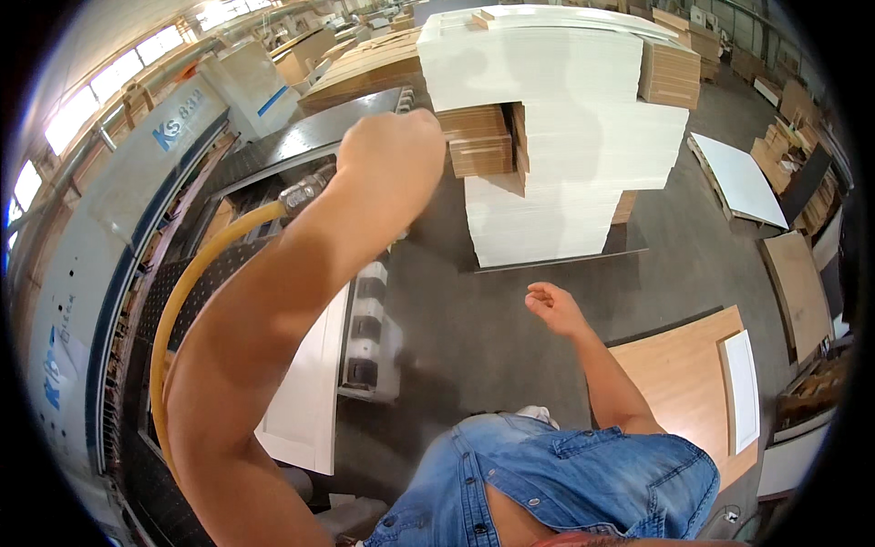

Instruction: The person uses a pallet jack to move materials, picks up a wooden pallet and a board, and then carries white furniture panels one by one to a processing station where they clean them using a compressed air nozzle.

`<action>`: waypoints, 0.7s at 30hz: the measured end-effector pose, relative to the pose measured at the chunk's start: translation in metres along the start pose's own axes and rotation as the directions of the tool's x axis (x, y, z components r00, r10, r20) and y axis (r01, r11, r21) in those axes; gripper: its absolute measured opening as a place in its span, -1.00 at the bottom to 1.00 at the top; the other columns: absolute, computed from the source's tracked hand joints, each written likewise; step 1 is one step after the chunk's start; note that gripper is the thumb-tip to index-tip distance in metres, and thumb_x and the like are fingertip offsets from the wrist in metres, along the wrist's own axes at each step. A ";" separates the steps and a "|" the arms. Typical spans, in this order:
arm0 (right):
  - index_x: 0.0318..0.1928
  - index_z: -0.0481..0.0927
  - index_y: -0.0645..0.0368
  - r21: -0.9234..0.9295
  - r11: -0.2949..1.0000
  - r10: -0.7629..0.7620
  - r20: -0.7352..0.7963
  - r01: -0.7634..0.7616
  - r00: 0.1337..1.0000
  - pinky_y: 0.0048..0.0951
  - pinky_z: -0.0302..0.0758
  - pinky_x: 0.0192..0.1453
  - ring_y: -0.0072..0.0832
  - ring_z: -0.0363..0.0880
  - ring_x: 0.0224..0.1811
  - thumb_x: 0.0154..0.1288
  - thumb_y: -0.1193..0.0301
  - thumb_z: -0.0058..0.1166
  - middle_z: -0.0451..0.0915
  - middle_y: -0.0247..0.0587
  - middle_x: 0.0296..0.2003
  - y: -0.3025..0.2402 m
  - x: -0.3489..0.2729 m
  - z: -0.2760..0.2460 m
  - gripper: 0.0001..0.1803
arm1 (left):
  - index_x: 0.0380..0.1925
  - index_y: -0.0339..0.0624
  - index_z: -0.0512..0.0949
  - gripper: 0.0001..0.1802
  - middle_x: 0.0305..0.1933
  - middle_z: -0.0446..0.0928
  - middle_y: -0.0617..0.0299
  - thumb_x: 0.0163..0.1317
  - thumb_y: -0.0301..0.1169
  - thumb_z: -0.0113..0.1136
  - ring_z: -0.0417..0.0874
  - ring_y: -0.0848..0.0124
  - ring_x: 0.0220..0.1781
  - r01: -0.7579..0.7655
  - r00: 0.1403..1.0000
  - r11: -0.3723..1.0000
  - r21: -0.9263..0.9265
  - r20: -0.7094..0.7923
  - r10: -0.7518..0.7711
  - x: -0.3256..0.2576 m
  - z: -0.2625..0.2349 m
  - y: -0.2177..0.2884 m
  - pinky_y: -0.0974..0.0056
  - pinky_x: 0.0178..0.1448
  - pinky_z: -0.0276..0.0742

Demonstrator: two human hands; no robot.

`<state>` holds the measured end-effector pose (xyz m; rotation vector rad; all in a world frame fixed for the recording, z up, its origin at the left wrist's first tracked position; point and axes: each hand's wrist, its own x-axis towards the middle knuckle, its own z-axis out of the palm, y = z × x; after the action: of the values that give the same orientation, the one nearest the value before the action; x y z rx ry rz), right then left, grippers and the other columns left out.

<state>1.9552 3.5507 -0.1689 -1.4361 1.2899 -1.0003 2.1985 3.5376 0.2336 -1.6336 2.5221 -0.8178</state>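
My left hand [392,155] is raised over the machine's table, its fingers closed and turned away from me. Behind its wrist, a yellow hose [211,248] ends in a metal fitting [305,190] that points toward the hand. What the fingers hold is hidden. My right hand [556,310] hangs in the air over the floor, fingers loosely curled and apart, with nothing in it. Beneath my left forearm lies a white panel [306,392], partly covered by the arm, beside the machine's edge of black and white rollers [366,324].
A tall stack of white boards [565,137] stands ahead. At left runs the machine's pale beam [118,201] and dark perforated table [196,283]. A wood-coloured board [670,374] with a white framed panel [743,392] lies right. More boards [738,180] rest farther right.
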 end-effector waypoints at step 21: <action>0.18 0.56 0.26 -0.012 1.000 0.001 0.306 0.003 0.952 -0.37 0.54 0.16 -0.44 0.66 -0.02 0.49 0.21 0.10 0.68 -0.20 -0.05 -0.017 0.055 0.078 -0.57 | -0.16 -0.26 0.57 -0.80 -0.33 0.67 0.09 0.41 -0.33 0.11 0.66 0.35 -0.40 0.368 0.872 0.841 0.398 0.168 -0.461 -0.144 -0.085 -0.056 0.27 -0.35 0.59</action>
<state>2.0408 3.5052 -0.1716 -1.5326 1.0688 -0.7352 2.2852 3.6782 0.2947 -2.0242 1.7380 -0.9462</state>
